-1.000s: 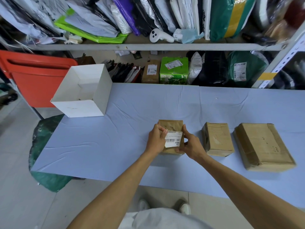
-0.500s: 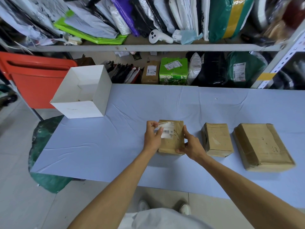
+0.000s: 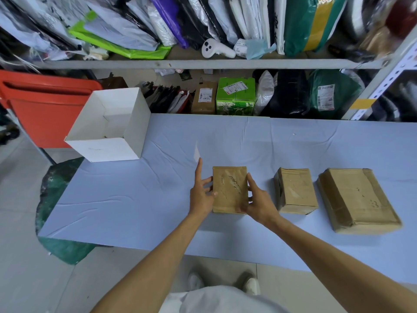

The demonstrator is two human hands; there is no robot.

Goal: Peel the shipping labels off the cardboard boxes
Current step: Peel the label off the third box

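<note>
Head camera, looking down over a packing bench: metal shelving crammed with plastic mailers spans the whole back of my feed, with a green carton on the floor beneath it, a printed label on its top. A table under a pale blue cloth fills the middle of the view. Off its left end stands a red bin, and an open-topped white box sits on the table's far left corner.

Three brown parcels lie in a row on the near half of the cloth. The large cardboard box is at the right, and the medium cardboard box lies near it but apart. The small cardboard box is further left, between the person's two hands, and its top shows ragged tear marks.

The right hand grips the small cardboard box by its right side, fingers laid along the edge and thumb at the near corner. The left hand is spread wide beside the box's left edge. Its forefinger points straight out towards the white box, and its other fingertips reach the cardboard. Just beyond that forefinger hangs a pale, blurred sliver that I take for the shipping label. From my remote seat I cannot tell whether it touches the fingertip.
</note>
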